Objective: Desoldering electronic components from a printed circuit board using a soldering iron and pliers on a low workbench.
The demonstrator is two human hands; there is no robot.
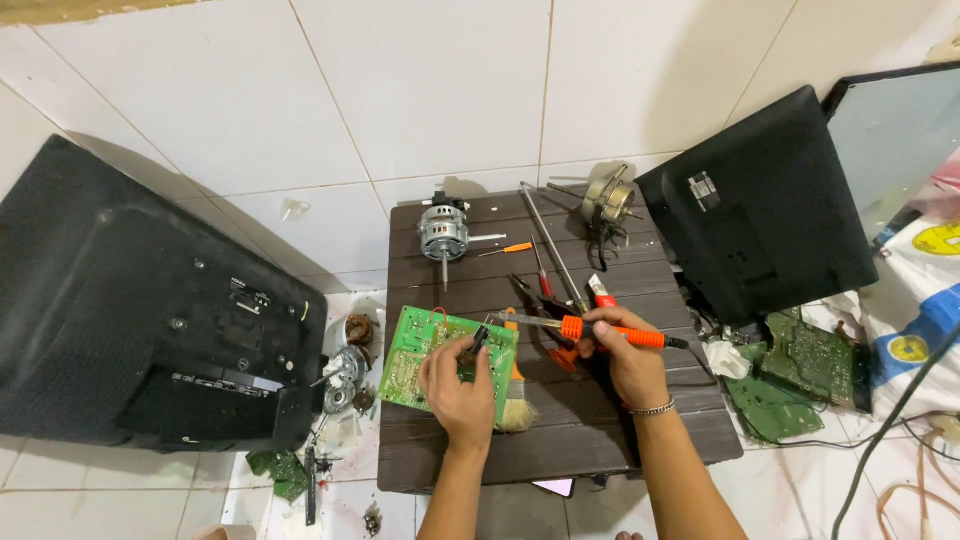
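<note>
- Right grip (622,345) is closed round the orange handle of a soldering iron (585,327), whose metal tip reaches leftward over the board
- Left grip (458,378) pinches a small dark component (479,340) between fingertips, resting on a green circuit board (415,355) that lies flat on the dark wooden desk (600,440)
- Just right of the left grip a paintbrush (516,400) lies partly under the board
- Beyond the right grip: red-handled pliers (560,350), a small orange screwdriver (508,249), a long metal rod (550,240)
- Farther off, two fan motors (443,232) near the desk's far edge
- Black television backs (140,310) lean on both sides
</note>
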